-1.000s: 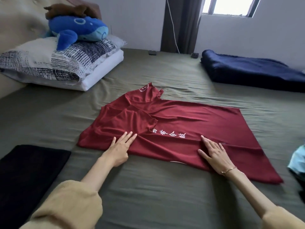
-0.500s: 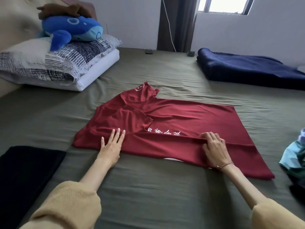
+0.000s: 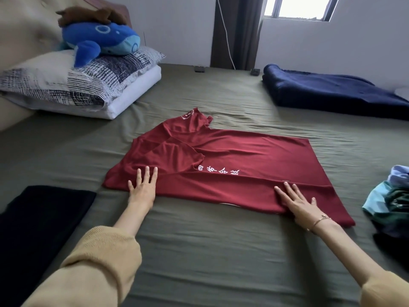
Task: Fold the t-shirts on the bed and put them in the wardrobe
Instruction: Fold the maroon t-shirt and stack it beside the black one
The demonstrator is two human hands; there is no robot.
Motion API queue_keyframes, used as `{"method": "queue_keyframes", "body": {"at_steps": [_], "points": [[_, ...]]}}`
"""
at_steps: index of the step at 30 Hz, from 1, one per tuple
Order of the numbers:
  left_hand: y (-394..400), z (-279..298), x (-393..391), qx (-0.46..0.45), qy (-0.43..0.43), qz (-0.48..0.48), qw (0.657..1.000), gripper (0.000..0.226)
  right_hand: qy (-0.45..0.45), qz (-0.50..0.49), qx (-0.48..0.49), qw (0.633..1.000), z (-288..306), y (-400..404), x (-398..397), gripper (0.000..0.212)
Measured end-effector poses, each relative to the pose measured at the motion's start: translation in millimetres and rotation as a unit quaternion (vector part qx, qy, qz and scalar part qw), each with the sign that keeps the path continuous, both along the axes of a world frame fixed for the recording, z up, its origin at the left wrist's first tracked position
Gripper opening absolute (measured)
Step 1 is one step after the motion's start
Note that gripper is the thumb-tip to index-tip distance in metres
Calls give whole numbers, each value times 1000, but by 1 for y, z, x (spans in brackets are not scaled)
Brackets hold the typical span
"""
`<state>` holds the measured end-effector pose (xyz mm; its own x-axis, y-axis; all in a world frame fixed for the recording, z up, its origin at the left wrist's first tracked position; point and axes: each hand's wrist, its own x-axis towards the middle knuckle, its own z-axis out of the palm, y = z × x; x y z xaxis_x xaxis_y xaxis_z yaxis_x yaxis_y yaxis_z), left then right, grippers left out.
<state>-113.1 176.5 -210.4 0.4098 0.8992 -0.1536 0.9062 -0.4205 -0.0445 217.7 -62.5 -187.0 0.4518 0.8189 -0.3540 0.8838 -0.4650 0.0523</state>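
Green bed (image 3: 199, 251), both hands (image 3: 142, 189) flat on red t-shirt (image 3: 243, 160)

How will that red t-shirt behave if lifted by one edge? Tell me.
The dark red t-shirt with white lettering probably droops limply: it lies creased and folded. Likely light and thin. It may slide on the olive bedsheet when pushed.

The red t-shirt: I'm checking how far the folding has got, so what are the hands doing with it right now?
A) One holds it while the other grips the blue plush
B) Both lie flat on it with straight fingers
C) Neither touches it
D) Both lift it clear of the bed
B: the left hand and the right hand both press flat, fingers straight, on the near folded edge of the red t-shirt, which lies on the bed.
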Motion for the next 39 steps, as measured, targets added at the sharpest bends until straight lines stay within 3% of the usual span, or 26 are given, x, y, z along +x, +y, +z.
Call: {"method": "queue_keyframes", "body": {"at_steps": [5,10,14,21,27,33,39], "points": [[-6,-5,-7,15,11,2,1000,99,-33,-82,-25,996,-7,-7,0,109],[-22,0,-15,-3,37,7,999,99,5,-127,0,992,-6,-18,-7,66],[-44,3,-23,-13,46,12,999,97,-48,-143,-45,988,-1,-36,-12,96],[-87,13,-41,-27,73,26,997,95,-16,-192,-32,981,18,-76,-28,68],[-125,14,-60,-42,90,30,995,89,-32,-192,-86,977,22,-114,-46,77],[-150,17,-77,-39,101,32,994,88,-77,-182,-46,979,6,-152,-66,93],[-157,8,-83,-27,102,35,994,95,-68,-194,0,979,-7,-169,-69,86]]}}
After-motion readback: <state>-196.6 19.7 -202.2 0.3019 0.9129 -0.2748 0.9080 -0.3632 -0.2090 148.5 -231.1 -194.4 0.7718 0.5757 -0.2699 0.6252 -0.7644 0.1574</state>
